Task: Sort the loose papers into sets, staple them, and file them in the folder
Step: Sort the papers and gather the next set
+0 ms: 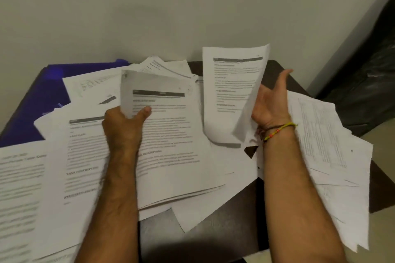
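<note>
Paper-strewn table (226, 215); left hand (124, 124) grips sheet (136, 87), right hand (271, 100) spread

A dark brown table (218, 226) stands against a pale wall. Loose white printed paper sheets (175, 156) lie scattered over most of its top, overlapping in uneven piles, some hanging past the right edge. A blue plastic folder (42, 96) lies at the far left corner, partly under the sheets.
</note>
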